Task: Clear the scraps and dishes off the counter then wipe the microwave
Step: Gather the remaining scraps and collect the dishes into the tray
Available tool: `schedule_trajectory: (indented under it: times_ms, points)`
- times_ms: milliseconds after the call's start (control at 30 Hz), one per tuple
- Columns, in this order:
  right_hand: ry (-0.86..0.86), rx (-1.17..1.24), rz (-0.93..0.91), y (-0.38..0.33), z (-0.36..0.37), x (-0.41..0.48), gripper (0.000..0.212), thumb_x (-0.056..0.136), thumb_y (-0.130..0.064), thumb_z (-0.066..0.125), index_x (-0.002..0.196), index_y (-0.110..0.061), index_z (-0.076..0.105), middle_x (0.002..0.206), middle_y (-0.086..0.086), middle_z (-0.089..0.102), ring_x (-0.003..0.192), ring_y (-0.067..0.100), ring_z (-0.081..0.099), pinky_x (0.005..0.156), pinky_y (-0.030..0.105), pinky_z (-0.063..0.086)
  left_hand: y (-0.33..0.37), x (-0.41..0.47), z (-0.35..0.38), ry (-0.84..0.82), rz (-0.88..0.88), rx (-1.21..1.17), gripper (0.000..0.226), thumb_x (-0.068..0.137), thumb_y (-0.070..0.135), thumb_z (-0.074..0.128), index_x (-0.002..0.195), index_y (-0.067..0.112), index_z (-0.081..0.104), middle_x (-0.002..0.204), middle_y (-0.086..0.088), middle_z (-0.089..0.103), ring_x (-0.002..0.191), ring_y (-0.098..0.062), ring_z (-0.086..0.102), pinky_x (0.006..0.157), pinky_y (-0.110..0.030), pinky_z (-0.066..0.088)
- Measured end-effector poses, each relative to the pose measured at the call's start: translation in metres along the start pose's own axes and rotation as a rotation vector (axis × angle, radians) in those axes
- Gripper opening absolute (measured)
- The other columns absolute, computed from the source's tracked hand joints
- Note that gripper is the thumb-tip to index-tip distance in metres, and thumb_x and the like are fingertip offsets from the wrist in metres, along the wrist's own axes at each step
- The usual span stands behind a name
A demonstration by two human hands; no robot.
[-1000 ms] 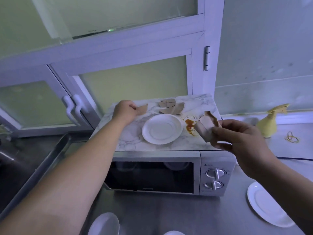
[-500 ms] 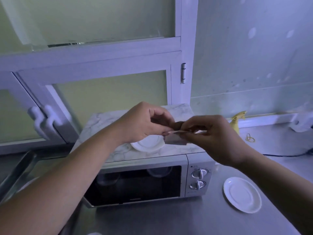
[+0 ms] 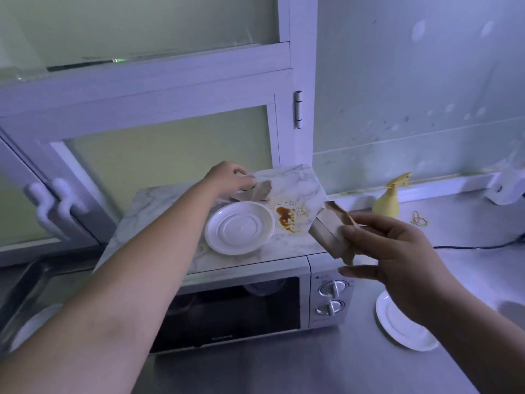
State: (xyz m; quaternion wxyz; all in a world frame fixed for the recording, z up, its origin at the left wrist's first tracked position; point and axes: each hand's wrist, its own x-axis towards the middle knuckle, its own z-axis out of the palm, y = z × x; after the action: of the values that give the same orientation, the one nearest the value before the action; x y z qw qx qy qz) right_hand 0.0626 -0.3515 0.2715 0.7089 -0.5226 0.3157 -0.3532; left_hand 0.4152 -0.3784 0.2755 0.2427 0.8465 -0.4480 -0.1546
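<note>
A silver microwave (image 3: 255, 305) with a marble-patterned top stands on the steel counter. On its top lie a white saucer (image 3: 240, 227), a brown sauce stain (image 3: 285, 217) and brown cardboard scraps (image 3: 261, 190) at the back. My left hand (image 3: 228, 179) reaches over the saucer and its fingers curl onto those back scraps. My right hand (image 3: 395, 251) hovers off the microwave's right front corner and pinches a stack of cardboard scraps (image 3: 331, 233) between thumb and fingers.
A second white saucer (image 3: 397, 325) sits on the counter right of the microwave. A yellow spray bottle (image 3: 387, 201) and a rubber band (image 3: 419, 218) are by the wall. A sink (image 3: 25, 294) lies to the left, white cabinet doors behind.
My hands met in front of the microwave, where the left passed its scrap to the right. Now the left hand has reached back to the scraps at the rear; the right holds the stack.
</note>
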Motion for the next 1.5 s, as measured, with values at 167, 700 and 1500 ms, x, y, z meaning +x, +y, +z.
schedule_trajectory:
  times_ms: [167,700,1500]
  points:
    - [0.094,0.059,0.05,0.014,-0.008,0.003,0.019,0.085,-0.008,0.07,0.102,-0.003,0.073,0.082,0.012,0.073,0.065,0.017,0.068,0.053,0.035,0.058,0.008,0.03,0.007,-0.254,-0.069,0.133,0.1,0.066,0.059,0.084,0.148,0.02,0.043,0.152,-0.004,0.043,0.131,-0.024,0.048,0.105,-0.035,0.04]
    - [0.084,0.123,0.107,0.016,-0.013,0.004,0.022,0.07,-0.011,0.075,0.091,-0.007,0.074,0.086,0.014,0.073,0.069,0.021,0.07,0.06,0.039,0.06,0.012,0.026,0.012,0.054,-0.021,-0.172,0.029,0.082,0.004,0.07,0.077,0.028,0.053,0.094,-0.004,0.046,0.08,-0.019,0.043,0.067,-0.027,0.035]
    - [-0.274,0.143,0.104,0.113,0.082,-0.137,0.014,0.076,-0.009,0.071,0.079,0.003,0.074,0.074,0.027,0.068,0.059,0.029,0.057,0.059,0.039,0.05,-0.023,-0.404,0.065,0.026,-0.327,-1.281,0.027,0.088,0.014,0.067,0.113,0.015,0.076,0.117,-0.01,0.073,0.103,-0.019,0.069,0.076,-0.026,0.054]
